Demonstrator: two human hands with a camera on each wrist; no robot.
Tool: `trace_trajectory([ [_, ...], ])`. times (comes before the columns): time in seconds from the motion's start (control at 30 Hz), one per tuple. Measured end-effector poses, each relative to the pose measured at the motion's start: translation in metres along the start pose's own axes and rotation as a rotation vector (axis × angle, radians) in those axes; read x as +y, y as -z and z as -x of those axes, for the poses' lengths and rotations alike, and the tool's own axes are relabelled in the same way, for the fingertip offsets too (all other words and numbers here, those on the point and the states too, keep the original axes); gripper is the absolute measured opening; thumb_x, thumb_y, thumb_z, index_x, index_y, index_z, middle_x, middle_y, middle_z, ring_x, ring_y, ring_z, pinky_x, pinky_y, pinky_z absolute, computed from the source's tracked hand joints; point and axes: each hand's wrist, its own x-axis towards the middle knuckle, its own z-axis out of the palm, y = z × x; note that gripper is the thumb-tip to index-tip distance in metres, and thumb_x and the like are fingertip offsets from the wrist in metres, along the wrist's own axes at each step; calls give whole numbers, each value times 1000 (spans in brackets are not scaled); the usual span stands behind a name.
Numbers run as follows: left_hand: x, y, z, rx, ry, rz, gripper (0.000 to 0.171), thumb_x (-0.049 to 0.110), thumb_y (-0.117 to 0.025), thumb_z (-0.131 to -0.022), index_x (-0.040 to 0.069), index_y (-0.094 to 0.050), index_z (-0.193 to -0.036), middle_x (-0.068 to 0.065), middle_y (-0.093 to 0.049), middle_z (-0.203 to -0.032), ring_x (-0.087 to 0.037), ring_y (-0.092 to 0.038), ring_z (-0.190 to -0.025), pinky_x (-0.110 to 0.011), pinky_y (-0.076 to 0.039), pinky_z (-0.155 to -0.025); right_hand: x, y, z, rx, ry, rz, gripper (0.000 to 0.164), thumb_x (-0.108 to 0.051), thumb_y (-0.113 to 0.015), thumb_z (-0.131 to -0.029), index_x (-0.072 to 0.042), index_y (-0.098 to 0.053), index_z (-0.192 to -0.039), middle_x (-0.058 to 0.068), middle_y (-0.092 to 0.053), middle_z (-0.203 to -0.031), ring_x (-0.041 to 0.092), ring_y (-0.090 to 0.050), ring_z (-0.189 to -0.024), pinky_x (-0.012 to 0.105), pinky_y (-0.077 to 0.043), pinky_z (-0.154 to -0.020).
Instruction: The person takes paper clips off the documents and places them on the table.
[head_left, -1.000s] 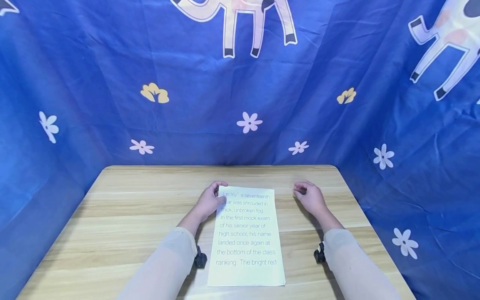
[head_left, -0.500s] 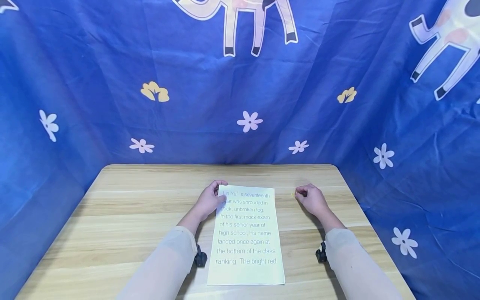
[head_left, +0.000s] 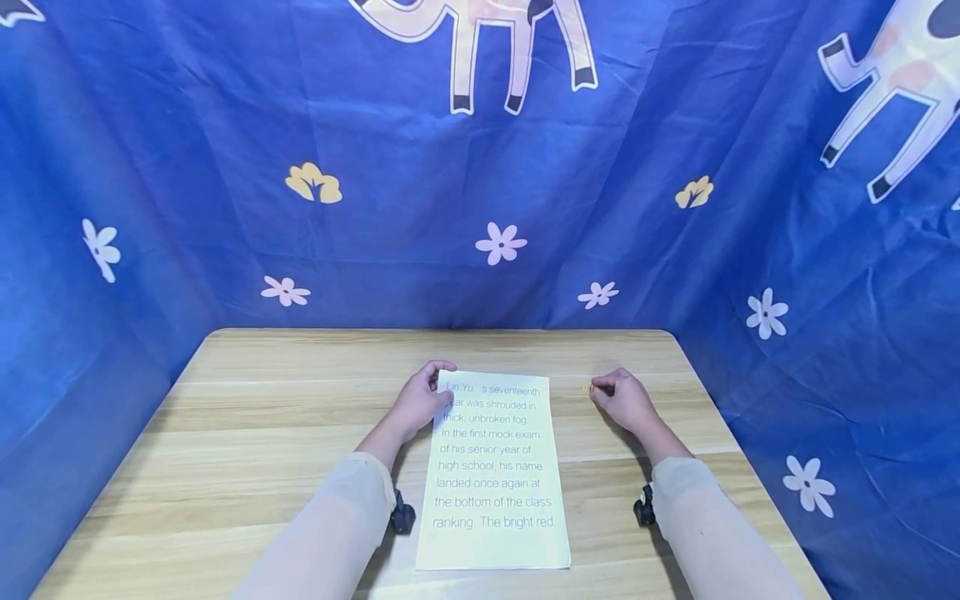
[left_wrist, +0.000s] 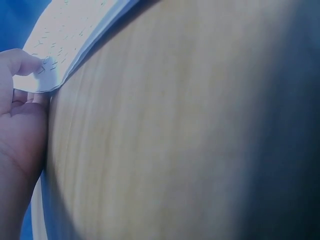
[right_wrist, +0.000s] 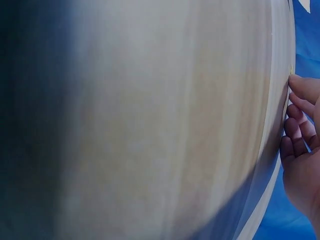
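Observation:
A small stack of printed paper sheets [head_left: 491,467] lies upright before me on the table, lines of large text facing up. My left hand [head_left: 416,406] pinches its upper left corner, thumb on top and fingers beneath; the left wrist view shows the thumb [left_wrist: 30,64] over the print and layered page edges. To the right of the paper, my right hand [head_left: 624,402] pinches a small yellow paper clip [head_left: 587,388] between thumb and index finger, close over the table. In the right wrist view only a yellow tip of the clip [right_wrist: 291,69] shows past the fingertips.
The light wood table [head_left: 247,467] has rounded far corners. A blue curtain [head_left: 405,250] with flowers and animals printed on it hangs around its back and sides. Black wrist cameras sit under both forearms, one by the left sleeve [head_left: 337,508].
My right hand has moved slightly right and towards me, its fingers have come closer together, and the yellow paper clip now shows beyond the fingertips. The left hand and paper stay put.

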Motion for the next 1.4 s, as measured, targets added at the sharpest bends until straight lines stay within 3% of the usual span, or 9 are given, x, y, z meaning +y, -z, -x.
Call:
trace_trajectory([
  [0.33, 1, -5, -2, 0, -1, -5, 54, -7, -64, -97, 14, -58, -147, -15, -66, -129, -22, -67, -109, -27, -58, -94, 2, 8, 0, -36, 0, 6, 35, -17, -77, -99, 0, -76, -131, 19, -70, -125, 37, -69, -116, 54, -56, -108],
  [0.6, 2, -4, -4, -3, -15, -31, 55, -6, -64, -96, 14, -57, -148, -16, -65, -130, -24, -66, -109, -26, -58, -91, -1, 16, -2, 39, -89, -197, 33, -13, -60, -108, 2, -72, -134, 27, -70, -137, 43, -65, -130, 56, -53, -113],
  [0.73, 2, -4, -2, 14, -33, -143, 55, -3, -66, -95, 15, -58, -146, -15, -66, -133, -26, -67, -113, -30, -59, -94, -11, 14, 1, 65, -139, -310, 32, -13, -59, -109, 1, -72, -135, 24, -72, -137, 37, -66, -128, 43, -56, -109],
  [0.93, 9, -6, 4, 57, -119, -371, 49, -3, -69, -95, 10, -59, -141, -19, -67, -138, -37, -68, -125, -50, -58, -110, -28, 13, 6, 101, -144, -431, 28, -10, -63, -107, 1, -74, -130, 23, -73, -130, 12, -63, -102, 15, -51, -81],
  [1.03, 14, -6, 6, 84, -158, -464, 47, -3, -70, -95, 6, -60, -140, -21, -64, -145, -41, -64, -134, -55, -53, -117, -37, 14, 9, 113, -123, -472, 27, -8, -64, -107, 2, -74, -129, 25, -72, -128, 8, -61, -96, 12, -50, -78],
  [1.13, 19, -3, 5, 105, -174, -530, 46, -3, -71, -94, 5, -62, -139, -22, -65, -142, -43, -65, -131, -55, -54, -116, -45, 13, 13, 111, -94, -492, 26, -7, -63, -107, 4, -74, -128, 28, -71, -126, 13, -65, -95, 15, -54, -80],
  [1.4, 23, 14, 2, 106, -136, -600, 44, -3, -72, -93, 2, -64, -136, -23, -69, -137, -41, -67, -126, -54, -54, -114, -71, 4, 27, 113, -49, -489, 22, -10, -67, -105, -4, -78, -123, 16, -75, -125, 8, -65, -101, 15, -53, -86],
])
